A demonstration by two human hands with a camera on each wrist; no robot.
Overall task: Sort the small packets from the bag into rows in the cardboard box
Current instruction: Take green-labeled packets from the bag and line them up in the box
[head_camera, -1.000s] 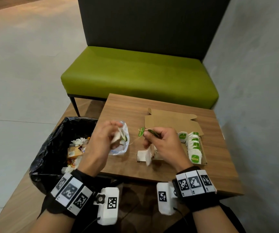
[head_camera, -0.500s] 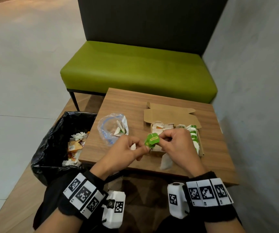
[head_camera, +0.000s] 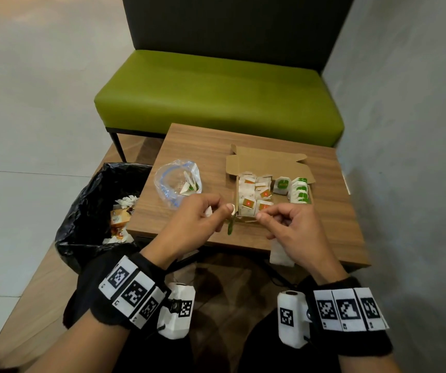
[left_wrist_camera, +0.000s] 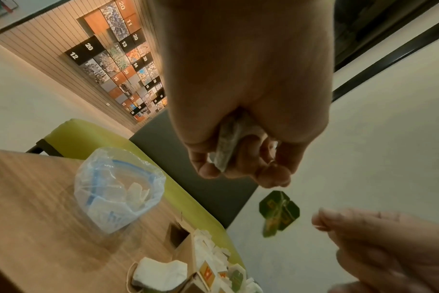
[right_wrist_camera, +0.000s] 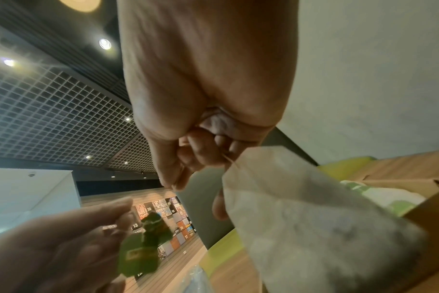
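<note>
Both hands have drawn apart at frame centre: left hand (head_camera: 199, 224) clutches a packet (left_wrist_camera: 227, 146), right hand (head_camera: 293, 232) pinches another's string, its pouch (head_camera: 279, 255) now dangling below; green tag (head_camera: 230, 227) hangs between, near cardboard box (head_camera: 270, 162).

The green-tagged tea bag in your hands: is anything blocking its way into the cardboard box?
Nothing visible blocks it. The cardboard box lies open just beyond both hands, its flap folded back. The left hand and right hand each hold a tea bag; the green tag dangles between them, strings apparently tangled.
</note>
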